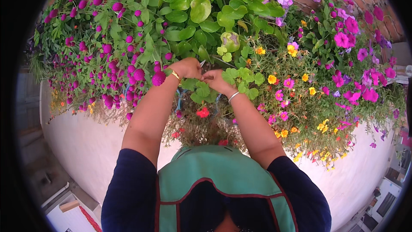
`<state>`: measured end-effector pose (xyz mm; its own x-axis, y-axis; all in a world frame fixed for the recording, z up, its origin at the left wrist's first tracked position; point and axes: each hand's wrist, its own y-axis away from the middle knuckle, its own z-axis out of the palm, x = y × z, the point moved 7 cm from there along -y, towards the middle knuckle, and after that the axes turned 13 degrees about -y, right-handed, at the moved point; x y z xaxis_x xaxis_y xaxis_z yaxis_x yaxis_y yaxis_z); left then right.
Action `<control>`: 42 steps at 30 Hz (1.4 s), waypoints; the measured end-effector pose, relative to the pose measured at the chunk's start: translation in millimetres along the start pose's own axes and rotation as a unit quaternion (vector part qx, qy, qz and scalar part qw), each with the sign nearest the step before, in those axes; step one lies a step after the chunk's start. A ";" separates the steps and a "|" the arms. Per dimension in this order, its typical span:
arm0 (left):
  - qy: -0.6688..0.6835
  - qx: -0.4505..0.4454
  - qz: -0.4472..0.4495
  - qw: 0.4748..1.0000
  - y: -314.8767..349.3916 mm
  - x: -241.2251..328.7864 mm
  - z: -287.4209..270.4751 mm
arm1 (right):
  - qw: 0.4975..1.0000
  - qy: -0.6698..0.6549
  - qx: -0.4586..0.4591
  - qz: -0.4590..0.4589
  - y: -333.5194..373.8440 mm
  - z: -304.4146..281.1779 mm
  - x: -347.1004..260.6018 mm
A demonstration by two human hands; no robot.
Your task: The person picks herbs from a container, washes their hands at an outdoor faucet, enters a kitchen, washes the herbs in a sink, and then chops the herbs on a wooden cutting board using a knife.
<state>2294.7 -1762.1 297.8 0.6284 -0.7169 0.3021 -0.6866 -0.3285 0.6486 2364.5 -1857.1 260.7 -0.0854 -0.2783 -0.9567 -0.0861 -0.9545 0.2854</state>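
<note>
Both hands meet in the middle of the flower bed, among round green leaves, and the work looks like trimming or picking at a stem there. Left hand (187,68), with a gold bangle (175,75) at the wrist, is curled shut, fingers bunched toward the right; a thin pale point, perhaps a small blade or snips tip (202,63), shows just above where the knuckles meet, though it is too small to tell for sure. Right hand (217,80), with a silver bangle (233,96), is also closed, fingertips pinched on something hidden under them, probably a leaf stem (201,90) of the low green plant just below. By my judgement the step in hand is gripping and cutting or nipping a shoot; a clean next move would call for one hand to hold the stem firm while the other works close to it, without tearing the neighbouring leaves. Both forearms rise from the lower edge and converge, elbows spread wide, wrists bent slightly inward. Magenta globe flowers (111,66) crowd the left side, pink and yellow blooms (300,81) the right, above a white wall (86,146).
</note>
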 end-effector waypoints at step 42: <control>0.834 0.351 0.063 0.421 457.7 -240.4 206.0 | 0.896 0.201 -0.079 -0.387 118.7 502.9 -139.7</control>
<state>1754.0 -1866.8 378.2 -0.4495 0.4815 0.7524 -0.3245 -0.8728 0.3647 1867.0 -1877.9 457.2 0.3070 0.4886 -0.8167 0.1798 -0.8725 -0.4544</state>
